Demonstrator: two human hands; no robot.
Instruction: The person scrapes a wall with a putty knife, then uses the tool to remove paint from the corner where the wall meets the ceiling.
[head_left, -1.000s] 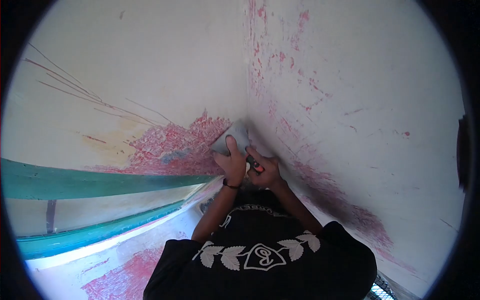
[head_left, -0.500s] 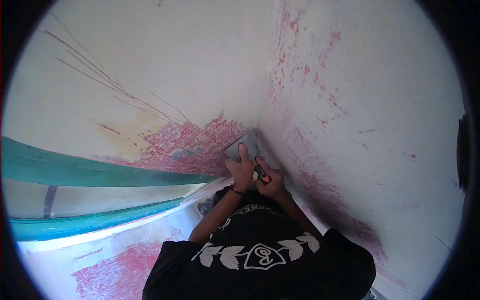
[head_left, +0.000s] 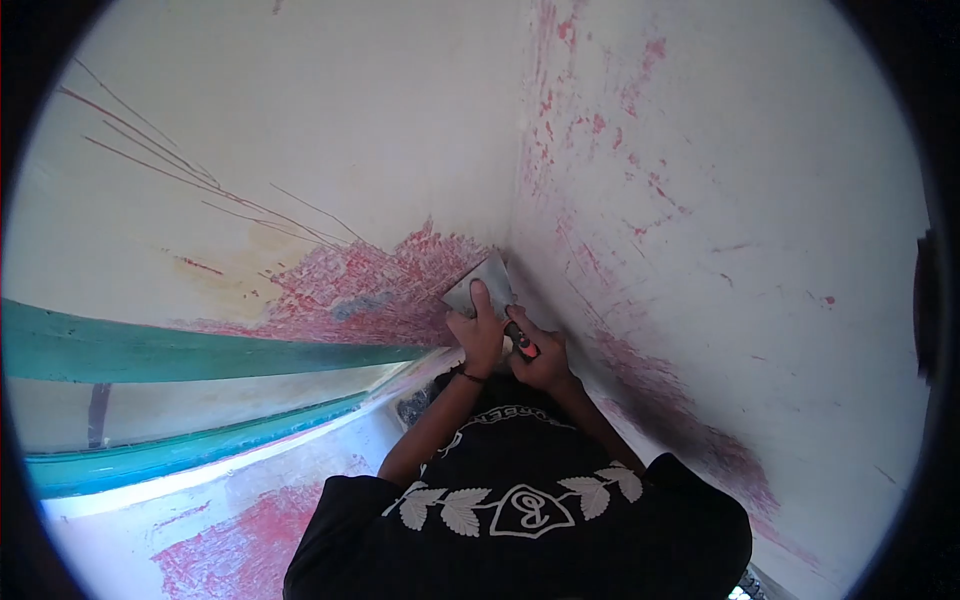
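Note:
A wide metal scraper with a black and red handle rests with its blade edge against the left wall, close to the inner corner. My right hand is closed round the handle. On the blade, my left hand grips and presses the metal with one digit stretched along its face; its other fingers are partly hidden. Beside the blade, a rough patch of exposed pinkish-red wall spreads to the left under the pale paint.
A green painted ledge crosses the left side beneath the red patch. Below it runs a blue-green strip. The right wall stands close by, with red scuffs and a dark smudge low down.
The view has shifted slightly, so the walls appear a little further left. Both hands and the scraper have moved slightly left and up in view, keeping the same grip.

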